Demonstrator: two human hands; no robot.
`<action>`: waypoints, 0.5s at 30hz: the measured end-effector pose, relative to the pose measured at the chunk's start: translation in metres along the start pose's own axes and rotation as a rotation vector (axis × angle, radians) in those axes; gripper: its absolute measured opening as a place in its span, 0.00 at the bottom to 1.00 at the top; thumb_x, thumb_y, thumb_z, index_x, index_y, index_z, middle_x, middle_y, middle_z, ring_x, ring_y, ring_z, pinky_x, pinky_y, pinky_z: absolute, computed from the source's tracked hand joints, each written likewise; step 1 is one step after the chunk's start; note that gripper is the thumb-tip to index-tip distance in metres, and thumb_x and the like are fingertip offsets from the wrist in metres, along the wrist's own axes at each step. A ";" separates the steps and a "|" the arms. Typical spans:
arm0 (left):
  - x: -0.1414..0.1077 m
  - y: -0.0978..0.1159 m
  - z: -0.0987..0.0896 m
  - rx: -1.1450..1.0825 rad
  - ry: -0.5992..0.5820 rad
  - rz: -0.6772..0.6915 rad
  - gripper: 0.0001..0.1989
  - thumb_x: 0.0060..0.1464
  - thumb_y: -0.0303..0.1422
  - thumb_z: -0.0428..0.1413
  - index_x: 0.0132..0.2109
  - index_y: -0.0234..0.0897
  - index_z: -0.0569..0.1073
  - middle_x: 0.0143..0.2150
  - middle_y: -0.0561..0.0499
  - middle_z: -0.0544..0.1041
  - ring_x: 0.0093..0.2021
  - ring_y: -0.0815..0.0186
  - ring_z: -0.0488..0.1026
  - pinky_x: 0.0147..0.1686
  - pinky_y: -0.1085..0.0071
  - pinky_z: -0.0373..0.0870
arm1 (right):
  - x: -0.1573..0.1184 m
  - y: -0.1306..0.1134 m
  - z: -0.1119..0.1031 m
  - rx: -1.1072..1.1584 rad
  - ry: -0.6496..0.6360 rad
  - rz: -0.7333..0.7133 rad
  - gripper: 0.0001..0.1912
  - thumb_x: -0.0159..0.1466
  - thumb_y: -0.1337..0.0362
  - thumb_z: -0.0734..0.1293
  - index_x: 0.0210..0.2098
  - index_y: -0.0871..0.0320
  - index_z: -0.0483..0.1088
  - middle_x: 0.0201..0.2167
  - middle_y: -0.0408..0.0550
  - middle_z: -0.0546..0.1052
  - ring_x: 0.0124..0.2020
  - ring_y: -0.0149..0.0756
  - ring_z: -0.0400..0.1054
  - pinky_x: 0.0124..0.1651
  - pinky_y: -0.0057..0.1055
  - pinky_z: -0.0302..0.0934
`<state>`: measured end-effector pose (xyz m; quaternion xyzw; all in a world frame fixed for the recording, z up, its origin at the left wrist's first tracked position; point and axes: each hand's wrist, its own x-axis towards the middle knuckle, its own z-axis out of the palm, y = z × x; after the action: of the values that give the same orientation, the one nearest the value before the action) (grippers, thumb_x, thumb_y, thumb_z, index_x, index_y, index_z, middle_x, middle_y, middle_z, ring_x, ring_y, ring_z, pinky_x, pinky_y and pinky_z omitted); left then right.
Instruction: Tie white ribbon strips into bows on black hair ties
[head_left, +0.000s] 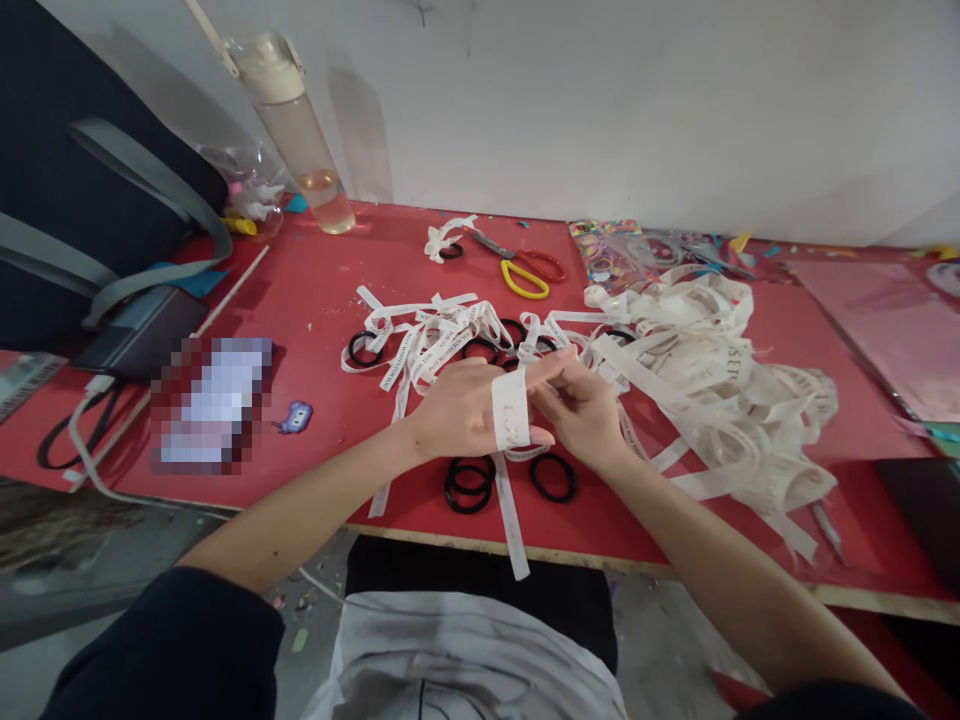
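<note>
A wide white ribbon (511, 410) with faint gold lettering is looped around the fingers of my left hand (465, 405), its index finger stretched toward the right. My right hand (585, 410) meets it, with thumb and fingers pinched together at the ribbon; the exact grip is partly hidden. A ribbon tail (513, 520) hangs below the hands toward the table edge. Black hair ties (470, 485) lie just under my left hand, and another black hair tie (553, 478) lies under my right. Behind the hands is a cluster of narrow printed ribbons (431, 345) with more black ties.
A large heap of white ribbon (750, 390) covers the red table's (330, 270) right side. Scissors (517, 262) with red and yellow handles lie behind. At left are a water bottle (300, 130), a phone (214, 400), a small blue charm (295, 417) and a dark bag (82, 170).
</note>
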<state>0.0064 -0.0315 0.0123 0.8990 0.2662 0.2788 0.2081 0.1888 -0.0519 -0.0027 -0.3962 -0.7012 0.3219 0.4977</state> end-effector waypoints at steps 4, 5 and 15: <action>-0.001 0.004 0.000 -0.025 0.124 -0.039 0.39 0.59 0.57 0.47 0.69 0.36 0.59 0.31 0.49 0.77 0.32 0.63 0.71 0.39 0.68 0.62 | -0.002 -0.003 0.003 -0.124 0.042 -0.053 0.14 0.67 0.55 0.66 0.28 0.55 0.67 0.21 0.39 0.71 0.21 0.28 0.62 0.23 0.26 0.56; -0.001 0.005 -0.001 -0.045 0.146 -0.055 0.39 0.59 0.57 0.47 0.68 0.35 0.59 0.31 0.49 0.77 0.32 0.63 0.71 0.39 0.68 0.63 | -0.002 -0.004 0.003 -0.131 0.041 -0.056 0.15 0.67 0.54 0.65 0.28 0.55 0.67 0.21 0.40 0.71 0.20 0.28 0.62 0.23 0.26 0.56; 0.000 0.004 0.009 -0.207 0.373 -0.081 0.33 0.60 0.49 0.52 0.66 0.35 0.62 0.22 0.56 0.69 0.25 0.66 0.65 0.31 0.69 0.63 | -0.006 -0.006 0.002 -0.068 -0.308 -0.093 0.13 0.70 0.62 0.60 0.30 0.56 0.70 0.22 0.43 0.76 0.23 0.29 0.70 0.28 0.25 0.62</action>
<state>0.0129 -0.0365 0.0074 0.7943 0.3058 0.4575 0.2574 0.1863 -0.0603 -0.0004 -0.3258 -0.7973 0.3314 0.3851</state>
